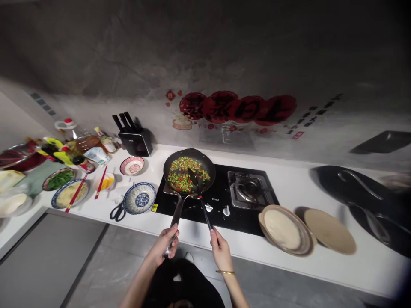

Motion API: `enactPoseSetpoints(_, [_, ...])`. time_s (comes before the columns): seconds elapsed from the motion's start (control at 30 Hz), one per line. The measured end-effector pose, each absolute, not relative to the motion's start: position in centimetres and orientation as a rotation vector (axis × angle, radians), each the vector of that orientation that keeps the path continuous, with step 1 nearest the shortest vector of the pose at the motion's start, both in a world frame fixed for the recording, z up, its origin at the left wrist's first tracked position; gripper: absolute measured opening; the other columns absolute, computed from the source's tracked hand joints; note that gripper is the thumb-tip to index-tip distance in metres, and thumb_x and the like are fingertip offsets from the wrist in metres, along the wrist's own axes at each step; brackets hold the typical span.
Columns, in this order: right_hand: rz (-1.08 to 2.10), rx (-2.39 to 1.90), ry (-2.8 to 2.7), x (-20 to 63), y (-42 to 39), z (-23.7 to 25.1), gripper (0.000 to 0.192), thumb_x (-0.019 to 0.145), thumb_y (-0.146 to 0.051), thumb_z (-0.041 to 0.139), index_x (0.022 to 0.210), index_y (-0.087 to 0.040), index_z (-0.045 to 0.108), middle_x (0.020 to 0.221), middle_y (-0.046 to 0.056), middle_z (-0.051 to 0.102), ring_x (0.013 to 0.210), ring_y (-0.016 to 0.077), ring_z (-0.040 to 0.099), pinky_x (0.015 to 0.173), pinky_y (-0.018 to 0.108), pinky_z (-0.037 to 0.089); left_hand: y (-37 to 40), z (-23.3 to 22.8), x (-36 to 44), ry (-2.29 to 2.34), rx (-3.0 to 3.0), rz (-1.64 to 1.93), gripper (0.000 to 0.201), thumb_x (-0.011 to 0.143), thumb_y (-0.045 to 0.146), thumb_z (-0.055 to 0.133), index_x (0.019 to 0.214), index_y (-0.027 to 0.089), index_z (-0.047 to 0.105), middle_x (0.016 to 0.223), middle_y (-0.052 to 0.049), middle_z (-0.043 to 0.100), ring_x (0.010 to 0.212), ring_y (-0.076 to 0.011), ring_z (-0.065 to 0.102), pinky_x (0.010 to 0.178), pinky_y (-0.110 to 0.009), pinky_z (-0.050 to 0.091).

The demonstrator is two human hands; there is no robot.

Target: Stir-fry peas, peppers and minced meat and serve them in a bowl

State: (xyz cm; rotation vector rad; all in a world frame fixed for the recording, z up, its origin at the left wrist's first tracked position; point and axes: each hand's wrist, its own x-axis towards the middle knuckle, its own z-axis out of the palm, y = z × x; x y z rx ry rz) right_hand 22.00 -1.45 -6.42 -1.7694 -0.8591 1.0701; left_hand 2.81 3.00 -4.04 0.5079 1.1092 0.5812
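Note:
My left hand (pixel 166 246) is wrapped round the metal handle of a dark frying pan (pixel 210 171), which sits on the left burner. Inside the pan lies a spread of diced green and orange vegetables (pixel 181 171). My right hand (pixel 221 247) grips the long dark handle of a spatula (pixel 205 212). Its black head rests among the vegetables near the right side of the pan; whether it is flat or hollow is hard to make out. A gold bracelet circles my right wrist.
The right burner (pixel 250 188) of the black gas hob is bare. Left stand a blue-patterned bowl (pixel 140 199), scissors (pixel 118 211), a pink bowl (pixel 132 165), a knife block (pixel 136 143), bowls with chopsticks (pixel 77 194) and bottles (pixel 86 141). Right are a bowl of pale food (pixel 282 229) and a round lid (pixel 330 231).

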Motion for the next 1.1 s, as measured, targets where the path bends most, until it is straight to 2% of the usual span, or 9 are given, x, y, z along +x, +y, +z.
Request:
enactPoseSetpoints(0.17, [1.054,-1.792,-0.917,21.9,-1.7,-7.1,0.088,0.068,-0.074,0.035,0.113,-0.001,0.056,0.049,-0.006,0.036,0.046,0.0124,0.035,0.047,0.026,0.034,3.0,-4.2,2.8,1.089,0.511,0.595,0.051,0.060,0.066,0.061,0.068,0.019,0.043,0.043,0.010,0.038,0.026,-0.0021,0.028,0.028,-0.017,0.016])
enactPoseSetpoints(0.4, [0.930,-1.860,-1.034,22.0,-1.7,-8.1,0.083,0.075,-0.069,0.030,0.114,-0.002,0.058,0.047,-0.001,0.048,0.044,0.0152,0.045,0.045,0.026,0.040,3.1,-4.8,2.8,1.061,0.480,0.603,0.050,0.061,0.065,0.061,0.068,0.019,0.043,0.043,0.010,0.038,0.026,-0.0024,0.028,0.028,-0.017,0.017])
enactPoseSetpoints(0.5, [0.782,-1.927,-1.296,24.5,-1.0,-5.4,0.073,0.080,-0.062,0.030,0.118,-0.006,0.057,0.062,0.006,0.064,0.054,0.0177,0.057,0.052,0.027,0.046,3.1,-4.8,2.8,1.042,0.472,0.606,0.049,0.060,0.064,0.062,0.068,0.019,0.044,0.043,0.010,0.039,0.026,-0.0029,0.029,0.027,-0.017,0.018])
enactPoseSetpoints(0.57, [0.652,-1.963,-1.551,26.5,-0.3,-2.0,0.065,0.082,-0.056,0.033,0.119,-0.009,0.057,0.075,0.010,0.069,0.060,0.0188,0.062,0.057,0.027,0.048,3.1,-4.7,2.7,1.031,0.464,0.607,0.049,0.061,0.064,0.062,0.068,0.019,0.044,0.042,0.009,0.040,0.026,-0.0031,0.030,0.027,-0.017,0.019])
enactPoseSetpoints(0.63, [0.517,-2.083,-1.796,27.7,0.4,1.9,0.054,0.085,-0.049,0.033,0.119,-0.015,0.059,0.072,0.009,0.070,0.051,0.0178,0.061,0.053,0.027,0.047,3.2,-4.8,2.7,1.016,0.456,0.605,0.049,0.061,0.063,0.062,0.068,0.019,0.043,0.043,0.009,0.040,0.026,-0.0035,0.031,0.026,-0.017,0.019])
enactPoseSetpoints(0.77, [0.076,-2.306,-2.273,25.6,2.7,7.3,0.038,0.087,-0.033,0.038,0.120,-0.029,0.057,0.075,0.007,0.071,0.061,0.0204,0.066,0.053,0.026,0.046,3.3,-5.3,2.8,0.982,0.446,0.606,0.050,0.062,0.065,0.061,0.068,0.019,0.043,0.043,0.009,0.041,0.026,-0.0042,0.032,0.025,-0.017,0.019])
enactPoseSetpoints(0.93, [-0.062,-2.310,-2.549,20.3,9.5,7.0,0.041,0.091,-0.030,0.031,0.127,-0.030,0.050,0.085,0.010,0.069,0.072,0.0203,0.066,0.056,0.025,0.046,3.2,-5.5,2.8,0.994,0.436,0.592,0.051,0.061,0.067,0.060,0.069,0.019,0.043,0.043,0.009,0.040,0.025,-0.0041,0.032,0.025,-0.017,0.020])
enactPoseSetpoints(1.1, [0.056,-2.456,-2.425,22.0,15.0,7.2,0.040,0.090,-0.029,0.032,0.125,-0.024,0.052,0.095,0.011,0.069,0.087,0.0222,0.065,0.069,0.030,0.047,3.2,-5.3,2.7,0.995,0.441,0.587,0.051,0.060,0.067,0.060,0.069,0.020,0.042,0.042,0.009,0.040,0.026,-0.0043,0.033,0.026,-0.017,0.019])
